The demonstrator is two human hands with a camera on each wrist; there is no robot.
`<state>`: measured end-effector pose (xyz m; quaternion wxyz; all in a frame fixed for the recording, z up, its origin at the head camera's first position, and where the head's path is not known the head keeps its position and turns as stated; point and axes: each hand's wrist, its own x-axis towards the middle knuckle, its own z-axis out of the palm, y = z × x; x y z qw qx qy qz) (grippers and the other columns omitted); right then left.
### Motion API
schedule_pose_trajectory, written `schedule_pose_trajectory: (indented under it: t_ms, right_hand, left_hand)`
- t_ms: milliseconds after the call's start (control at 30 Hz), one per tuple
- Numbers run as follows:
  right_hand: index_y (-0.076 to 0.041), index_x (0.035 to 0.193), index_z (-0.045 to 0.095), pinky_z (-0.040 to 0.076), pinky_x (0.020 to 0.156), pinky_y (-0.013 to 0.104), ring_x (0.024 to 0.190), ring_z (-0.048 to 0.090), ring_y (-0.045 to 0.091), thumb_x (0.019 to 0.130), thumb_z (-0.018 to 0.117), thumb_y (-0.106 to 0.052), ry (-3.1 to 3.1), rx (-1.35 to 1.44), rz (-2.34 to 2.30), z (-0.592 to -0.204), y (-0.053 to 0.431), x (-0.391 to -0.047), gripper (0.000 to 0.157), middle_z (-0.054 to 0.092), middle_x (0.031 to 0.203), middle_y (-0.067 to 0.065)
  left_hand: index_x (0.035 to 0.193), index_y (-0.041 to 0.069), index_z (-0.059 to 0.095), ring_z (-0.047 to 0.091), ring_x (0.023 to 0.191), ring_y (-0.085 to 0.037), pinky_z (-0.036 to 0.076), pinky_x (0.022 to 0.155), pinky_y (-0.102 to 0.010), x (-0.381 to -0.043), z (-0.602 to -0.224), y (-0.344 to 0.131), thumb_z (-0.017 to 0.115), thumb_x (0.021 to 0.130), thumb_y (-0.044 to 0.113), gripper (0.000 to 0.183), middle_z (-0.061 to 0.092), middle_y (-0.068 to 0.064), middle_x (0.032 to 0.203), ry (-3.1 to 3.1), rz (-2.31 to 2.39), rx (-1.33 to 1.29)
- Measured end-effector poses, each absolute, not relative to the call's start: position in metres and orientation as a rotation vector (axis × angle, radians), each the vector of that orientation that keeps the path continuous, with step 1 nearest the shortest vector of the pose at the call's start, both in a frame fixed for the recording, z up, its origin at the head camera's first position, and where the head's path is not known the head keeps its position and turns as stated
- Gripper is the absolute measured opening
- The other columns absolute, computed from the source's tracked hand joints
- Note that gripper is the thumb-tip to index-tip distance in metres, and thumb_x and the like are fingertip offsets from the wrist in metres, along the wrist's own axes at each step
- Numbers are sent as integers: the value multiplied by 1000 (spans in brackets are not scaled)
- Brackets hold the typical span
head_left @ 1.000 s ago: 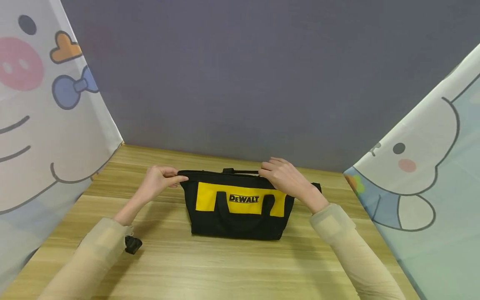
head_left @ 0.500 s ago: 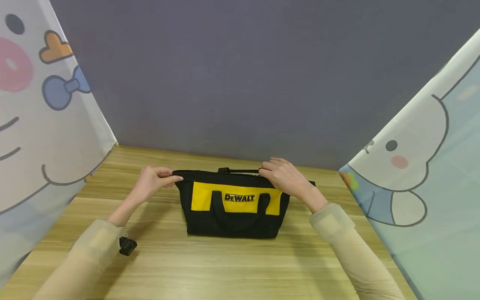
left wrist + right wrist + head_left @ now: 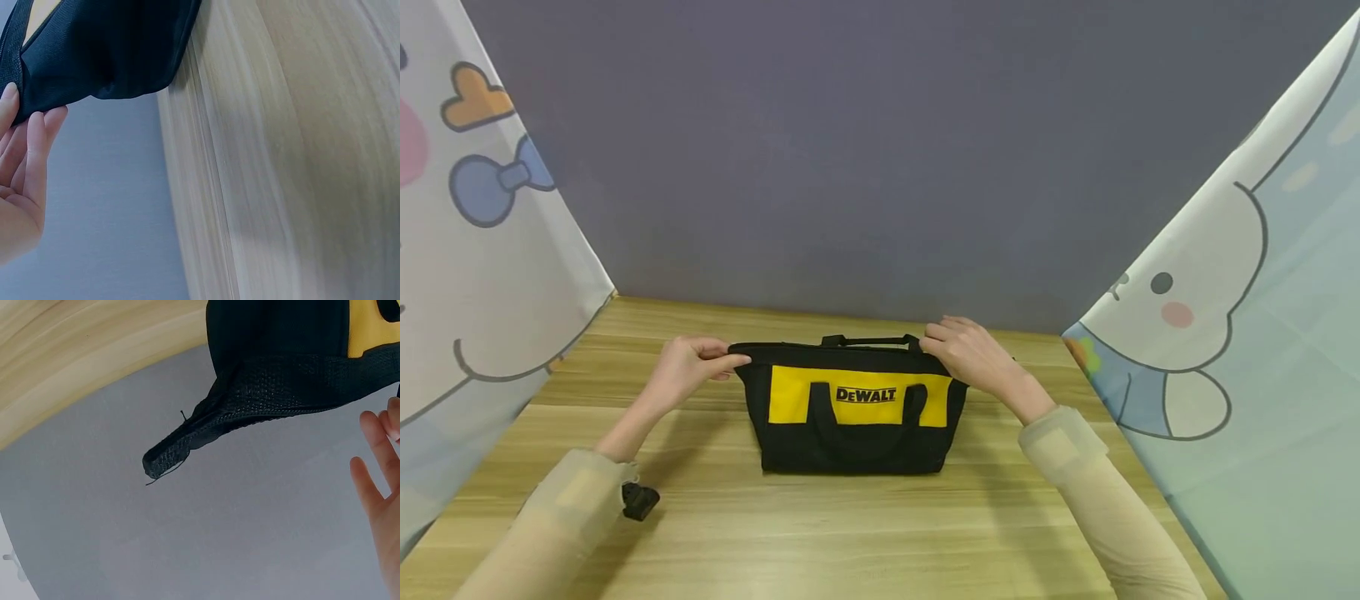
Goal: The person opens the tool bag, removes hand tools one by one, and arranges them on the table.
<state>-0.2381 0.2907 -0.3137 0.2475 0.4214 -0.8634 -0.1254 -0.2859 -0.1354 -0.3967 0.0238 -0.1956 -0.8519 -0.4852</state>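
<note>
A black and yellow DeWalt tool bag (image 3: 853,450) stands upright on the table, its lettered side facing me. My left hand (image 3: 688,367) pinches its upper left corner between thumb and fingers; the left wrist view shows this grip on the black fabric (image 3: 106,50). At the right part of the zippered top edge, my right hand (image 3: 970,354) has thumb and forefinger together, seemingly on the zipper pull, which its fingers hide. Other fingers (image 3: 375,434) of that hand are extended in the right wrist view. The front handle (image 3: 865,450) hangs down; the rear handle (image 3: 876,340) stands up behind the top.
The wood-grain table (image 3: 820,533) ends at a grey back wall (image 3: 850,167). Cartoon-printed panels flank it, one at left (image 3: 512,275) and one at right (image 3: 1285,350). A small black buckle-like piece (image 3: 640,502) is at the left cuff. The zipper's end tab (image 3: 165,456) sticks out.
My right hand has slid rightward along the bag's top edge, uncovering more of the rear handle. The left hand keeps its grip on the corner. The head view has turned slightly right.
</note>
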Motion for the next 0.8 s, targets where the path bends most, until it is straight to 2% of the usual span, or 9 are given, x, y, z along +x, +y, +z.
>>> schedule_pose_trajectory:
  t_ms: [133, 300, 533, 800]
  right_hand:
    - [-12, 90, 65, 55, 95, 39, 80, 65, 18, 91, 63, 4, -2374, 1118, -374, -313, 298, -238, 17, 59, 81, 0]
    - [-11, 89, 65, 55, 93, 41, 79, 65, 20, 89, 63, 7, -2381, 1104, -365, -314, 309, -236, 18, 59, 81, 1]
    - [-11, 89, 65, 56, 91, 40, 78, 65, 20, 90, 66, 2, -2379, 1102, -381, -313, 315, -236, 13, 58, 80, 0]
    - [-10, 86, 64, 57, 83, 39, 72, 61, 20, 89, 70, -2, -2394, 1050, -327, -315, 339, -228, 10, 57, 79, 1]
  left_hand:
    - [91, 4, 76, 72, 66, -4, 57, 62, -25, -285, -397, -135, 76, 88, 26, 22, 78, -16, 86, -2631, -1512, -599]
    - [92, 3, 76, 72, 65, -4, 58, 63, -26, -285, -397, -136, 75, 88, 26, 23, 78, -17, 86, -2630, -1499, -598]
    - [93, 3, 76, 71, 65, -3, 57, 62, -23, -284, -396, -137, 75, 89, 25, 22, 78, -18, 86, -2620, -1476, -615]
    - [94, 3, 76, 71, 65, -3, 59, 63, -31, -284, -397, -136, 75, 89, 25, 23, 77, -18, 86, -2624, -1478, -601]
